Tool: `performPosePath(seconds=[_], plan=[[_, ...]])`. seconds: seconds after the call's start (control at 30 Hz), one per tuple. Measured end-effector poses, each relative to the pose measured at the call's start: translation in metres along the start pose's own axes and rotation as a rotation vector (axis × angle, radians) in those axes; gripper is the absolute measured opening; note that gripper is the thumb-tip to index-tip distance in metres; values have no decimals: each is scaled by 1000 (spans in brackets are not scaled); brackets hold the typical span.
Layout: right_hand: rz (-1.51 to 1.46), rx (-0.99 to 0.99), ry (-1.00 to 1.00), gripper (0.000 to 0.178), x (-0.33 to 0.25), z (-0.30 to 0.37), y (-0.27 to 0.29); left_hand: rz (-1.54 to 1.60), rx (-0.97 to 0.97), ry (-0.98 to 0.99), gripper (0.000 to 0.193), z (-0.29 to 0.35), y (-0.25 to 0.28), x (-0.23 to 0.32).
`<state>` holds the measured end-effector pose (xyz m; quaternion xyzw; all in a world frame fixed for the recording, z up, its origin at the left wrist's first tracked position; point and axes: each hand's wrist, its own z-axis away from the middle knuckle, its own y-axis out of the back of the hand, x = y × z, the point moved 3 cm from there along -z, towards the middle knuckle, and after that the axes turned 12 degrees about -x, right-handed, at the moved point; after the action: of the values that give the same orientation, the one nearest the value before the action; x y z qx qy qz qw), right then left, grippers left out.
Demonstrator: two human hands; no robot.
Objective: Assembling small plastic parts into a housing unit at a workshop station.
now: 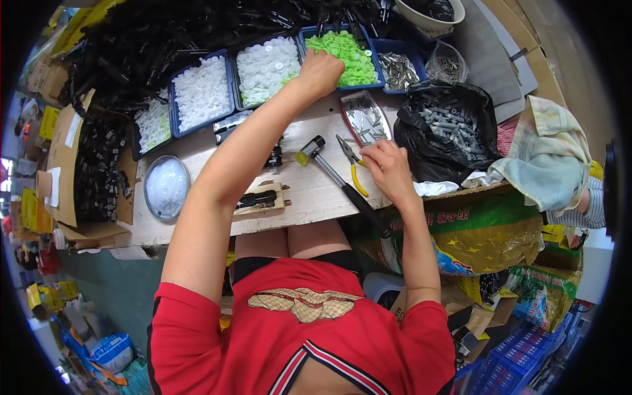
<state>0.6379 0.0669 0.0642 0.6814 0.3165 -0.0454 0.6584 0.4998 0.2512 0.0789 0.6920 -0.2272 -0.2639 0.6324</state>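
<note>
Green plastic parts [352,60] sit in a blue tray [362,86] at the far side of the bench [313,207], ahead of the operator. L hand [322,71] is at the tray's near-L corner, fingers curled down at the edge of the green pcs; whether a pc. is pinched can't be told, as the back of the hand hides the fingertips. R hand [387,166] is low over the bench, fingers bent, next to the pliers [351,155] w/ yellow handles; its grip can't be confirmed either, fingertips being partly hidden. Red-rimmed dish [347,122] w/ metal pins lies just beyond R hand. Hammer [342,185] lies diagonally L of the pliers, its black handle toward the bench's near edge. Wooden fixture [280,191] w/ a black part [258,199] is L of the hammer. White round parts [268,69] fill the tray immed. L of the green pcs. Black bag [409,125] R of the dish holds grey parts [455,125], qty. unknown.
</note>
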Motion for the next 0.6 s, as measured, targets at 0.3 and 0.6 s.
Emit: performPosePath(seconds=[0.3,0.6], plan=[[158,98,-90,12,27,-61,-13,526,105,-29,13,0,-1,-22],[501,-42,-104,15,26,-103,-26,1424,355,114,10,41,41,-16]])
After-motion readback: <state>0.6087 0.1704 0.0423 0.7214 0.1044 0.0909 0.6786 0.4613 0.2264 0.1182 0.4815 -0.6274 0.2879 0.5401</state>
